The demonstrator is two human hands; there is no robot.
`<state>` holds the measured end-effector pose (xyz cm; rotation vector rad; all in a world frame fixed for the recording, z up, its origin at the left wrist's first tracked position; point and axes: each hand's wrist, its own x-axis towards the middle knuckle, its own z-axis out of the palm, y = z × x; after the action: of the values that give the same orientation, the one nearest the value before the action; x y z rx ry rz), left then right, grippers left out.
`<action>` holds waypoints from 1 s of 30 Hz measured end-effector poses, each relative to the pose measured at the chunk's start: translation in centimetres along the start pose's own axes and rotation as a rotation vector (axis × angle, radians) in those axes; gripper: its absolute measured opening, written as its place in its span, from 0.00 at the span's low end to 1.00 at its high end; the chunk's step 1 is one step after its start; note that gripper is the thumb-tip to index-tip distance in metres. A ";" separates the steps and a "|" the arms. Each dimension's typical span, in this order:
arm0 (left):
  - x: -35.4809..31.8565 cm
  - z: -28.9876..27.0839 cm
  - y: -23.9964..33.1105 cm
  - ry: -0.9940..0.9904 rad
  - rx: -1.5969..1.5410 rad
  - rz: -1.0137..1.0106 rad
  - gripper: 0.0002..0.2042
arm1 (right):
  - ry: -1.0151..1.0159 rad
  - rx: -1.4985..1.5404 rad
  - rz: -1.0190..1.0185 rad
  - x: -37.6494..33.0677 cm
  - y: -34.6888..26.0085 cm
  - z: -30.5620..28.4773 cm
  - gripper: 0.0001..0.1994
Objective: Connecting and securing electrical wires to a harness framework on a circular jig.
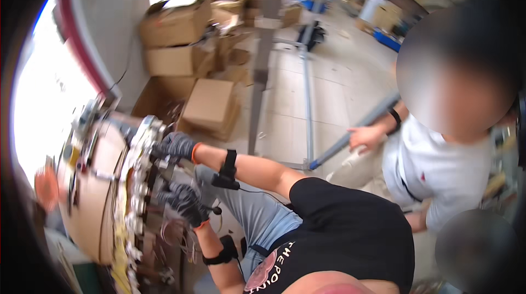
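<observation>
A workbench with a tan top stands on the left. Its near edge carries a row of shiny metal parts. Both my hands wear dark grey striped gloves with orange cuffs. My right hand, the upper one, has its fingers curled at the metal parts; what they grip is hidden. Lower down, my left hand reaches to the same edge with its fingers bent, their tips blurred among the dark parts. A small black knob sticks out beside my left hand. Black straps with small devices sit on both forearms.
Another person in a white shirt stands at the right, one hand held out. Cardboard boxes pile up beyond the bench. A grey metal frame stands on the tiled floor. An orange round object lies at the far left.
</observation>
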<state>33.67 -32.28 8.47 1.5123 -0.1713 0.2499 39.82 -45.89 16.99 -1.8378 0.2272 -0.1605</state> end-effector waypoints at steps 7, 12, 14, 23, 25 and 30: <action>-0.6 3.1 6.4 -0.030 -0.211 -0.156 0.09 | 0.230 -0.313 -0.449 -7.7 -1.7 -3.3 0.10; 0.2 1.5 4.6 -0.010 -0.189 -0.140 0.11 | -0.023 0.095 -0.293 -6.4 -1.2 0.6 0.10; 0.3 1.6 5.0 0.053 -0.068 -0.074 0.11 | -0.019 0.069 -0.351 -5.1 0.3 1.6 0.10; -0.3 0.4 7.3 0.257 -0.479 -0.298 0.05 | -0.424 0.523 0.121 -4.6 -0.4 3.8 0.12; -0.2 0.3 7.1 0.276 -0.436 -0.244 0.05 | -0.391 0.434 0.077 -4.4 -0.7 4.0 0.10; 0.3 0.3 6.9 0.208 -0.428 -0.193 0.05 | -0.416 0.493 0.140 -3.6 -1.4 3.7 0.08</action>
<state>32.14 -32.32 15.22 1.0605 0.0848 0.1988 37.21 -41.24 17.35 -1.3215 0.0173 0.2452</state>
